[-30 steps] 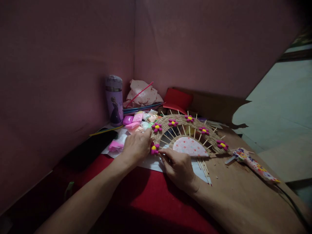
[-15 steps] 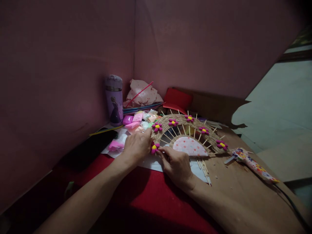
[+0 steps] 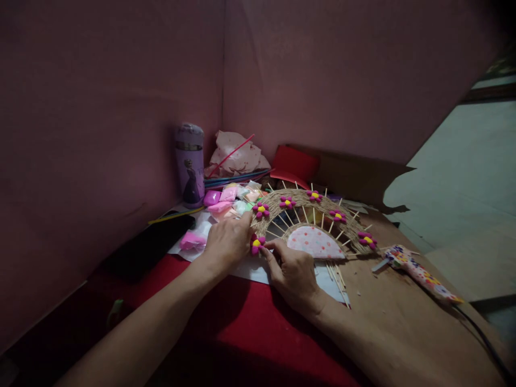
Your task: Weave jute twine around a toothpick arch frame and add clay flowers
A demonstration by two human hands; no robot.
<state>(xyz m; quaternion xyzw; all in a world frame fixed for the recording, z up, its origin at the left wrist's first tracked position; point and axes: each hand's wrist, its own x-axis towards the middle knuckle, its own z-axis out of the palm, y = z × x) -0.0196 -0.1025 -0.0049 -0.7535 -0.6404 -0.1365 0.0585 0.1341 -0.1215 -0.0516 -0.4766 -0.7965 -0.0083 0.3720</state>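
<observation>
A half-round fan (image 3: 271, 204) of twine woven over thin sticks stands in front of me, with a spotted pink-white fabric half circle (image 3: 316, 242) at its centre. Several magenta flowers with yellow middles, seemingly of soft clay, dot the twine band. My left hand (image 3: 229, 241) is closed on the fan's left end, its fingertips partly hidden behind the band. At that same end, the thumb and forefinger of my right hand (image 3: 293, 274) pinch the edge of the lowest left flower (image 3: 257, 244).
A hot glue gun (image 3: 421, 275) with a flowered cover and black cord lies at the right on brown board. Packets of coloured clay (image 3: 220, 208) lie behind my left hand, near a purple bottle (image 3: 190, 166). Loose sticks (image 3: 338, 282) rest below the fan. Pink walls stand behind.
My right fingertips have shifted very slightly at the lowest left flower. Both hands and the fan otherwise keep their places.
</observation>
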